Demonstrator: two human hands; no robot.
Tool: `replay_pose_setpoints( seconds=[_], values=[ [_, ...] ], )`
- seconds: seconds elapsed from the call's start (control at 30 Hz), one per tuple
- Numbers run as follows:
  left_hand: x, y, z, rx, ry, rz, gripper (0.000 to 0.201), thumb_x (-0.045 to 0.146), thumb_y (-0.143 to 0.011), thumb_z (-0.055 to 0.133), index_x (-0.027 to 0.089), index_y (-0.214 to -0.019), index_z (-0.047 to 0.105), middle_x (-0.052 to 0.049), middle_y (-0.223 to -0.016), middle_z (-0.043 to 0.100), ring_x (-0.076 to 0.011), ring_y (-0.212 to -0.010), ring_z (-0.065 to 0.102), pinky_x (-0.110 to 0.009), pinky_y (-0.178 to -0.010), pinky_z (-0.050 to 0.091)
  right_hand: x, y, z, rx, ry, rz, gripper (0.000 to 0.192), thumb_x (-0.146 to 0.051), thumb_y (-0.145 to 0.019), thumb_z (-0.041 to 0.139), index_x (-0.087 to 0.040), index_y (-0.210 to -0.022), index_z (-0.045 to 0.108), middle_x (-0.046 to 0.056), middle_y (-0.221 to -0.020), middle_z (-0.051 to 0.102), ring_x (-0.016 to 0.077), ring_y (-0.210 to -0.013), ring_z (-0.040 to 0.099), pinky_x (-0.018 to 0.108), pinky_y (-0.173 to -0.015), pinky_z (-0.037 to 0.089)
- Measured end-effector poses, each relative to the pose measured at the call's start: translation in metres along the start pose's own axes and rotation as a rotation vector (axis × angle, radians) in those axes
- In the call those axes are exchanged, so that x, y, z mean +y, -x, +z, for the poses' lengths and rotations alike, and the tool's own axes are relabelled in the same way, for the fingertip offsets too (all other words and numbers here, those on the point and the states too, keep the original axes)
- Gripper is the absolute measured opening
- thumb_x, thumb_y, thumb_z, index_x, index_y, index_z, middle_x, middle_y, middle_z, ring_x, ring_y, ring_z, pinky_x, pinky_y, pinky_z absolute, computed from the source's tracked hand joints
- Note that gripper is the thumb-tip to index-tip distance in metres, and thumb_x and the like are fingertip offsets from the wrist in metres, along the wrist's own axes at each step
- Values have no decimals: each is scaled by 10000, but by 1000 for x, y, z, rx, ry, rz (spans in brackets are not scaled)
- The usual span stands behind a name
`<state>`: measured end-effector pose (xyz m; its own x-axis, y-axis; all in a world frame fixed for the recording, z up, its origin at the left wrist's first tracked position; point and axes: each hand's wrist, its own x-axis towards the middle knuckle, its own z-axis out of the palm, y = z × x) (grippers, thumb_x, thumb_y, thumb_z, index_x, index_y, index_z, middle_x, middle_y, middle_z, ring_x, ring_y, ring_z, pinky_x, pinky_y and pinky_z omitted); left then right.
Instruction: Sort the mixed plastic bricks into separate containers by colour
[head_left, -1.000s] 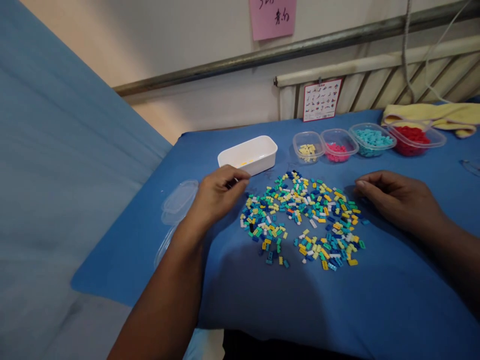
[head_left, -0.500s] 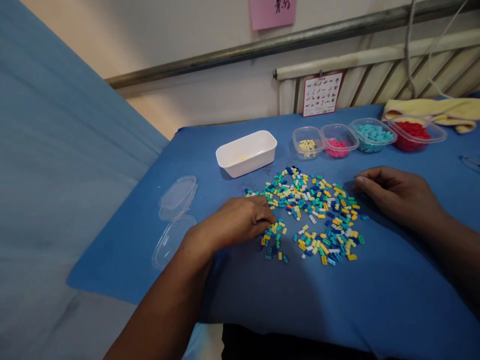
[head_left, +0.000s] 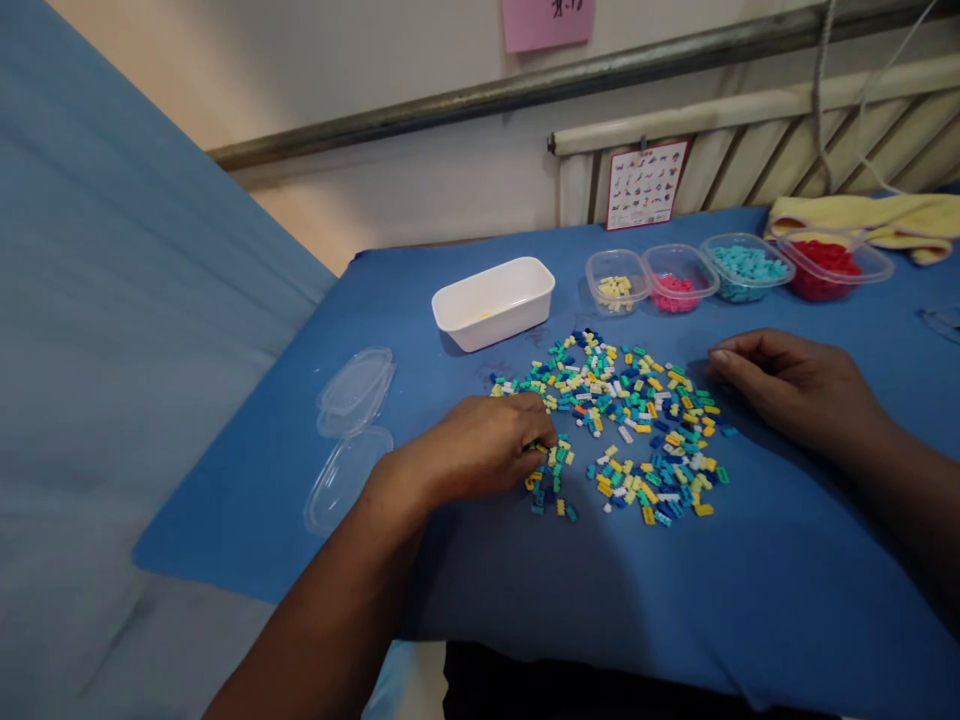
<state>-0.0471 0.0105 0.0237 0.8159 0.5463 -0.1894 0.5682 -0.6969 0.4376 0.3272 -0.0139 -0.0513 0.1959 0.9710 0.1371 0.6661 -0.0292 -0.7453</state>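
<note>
A spread of small plastic bricks (head_left: pixel 630 420) in yellow, teal, blue and white lies on the blue cloth (head_left: pixel 600 590). My left hand (head_left: pixel 480 445) rests on the pile's left edge, fingertips curled down among the bricks; whether it pinches one is hidden. My right hand (head_left: pixel 795 385) lies loosely curled on the cloth at the pile's right edge, holding nothing visible. A white rectangular tub (head_left: pixel 493 302) stands behind the pile to the left.
Four clear tubs stand in a row at the back: yellow bricks (head_left: pixel 616 281), pink (head_left: pixel 677 277), teal (head_left: pixel 744 267), red (head_left: pixel 831 263). Two clear lids (head_left: pixel 352 420) lie at the left. A yellow towel (head_left: pixel 870 218) lies far right. The cloth's left edge drops off.
My left hand came from beside the white tub down to the pile's left edge and curled its fingers into the bricks. The right hand stayed put.
</note>
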Motion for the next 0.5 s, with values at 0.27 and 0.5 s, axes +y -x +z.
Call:
replay_pose_setpoints(
  seconds=[0.27, 0.5],
  values=[
    [9, 0, -1, -30, -91, 2, 137, 170, -1046, 581, 204, -998, 705, -48, -1084, 739, -191, -943, 692, -285, -806, 494, 0, 0, 1, 9, -5, 5, 332, -517, -896, 740, -208, -994, 815, 84, -890, 840, 231, -770, 723, 351, -727, 523],
    [12, -2, -2, -56, -97, -5, 155, 149, -1048, 560, 211, -1040, 702, -49, -1148, 741, -188, -974, 701, -285, -837, 513, -1, -3, 2, 37, -10, -9, 439, -649, -800, 723, -236, -911, 822, 50, -803, 817, 242, -694, 696, 359, -649, 505]
  ],
)
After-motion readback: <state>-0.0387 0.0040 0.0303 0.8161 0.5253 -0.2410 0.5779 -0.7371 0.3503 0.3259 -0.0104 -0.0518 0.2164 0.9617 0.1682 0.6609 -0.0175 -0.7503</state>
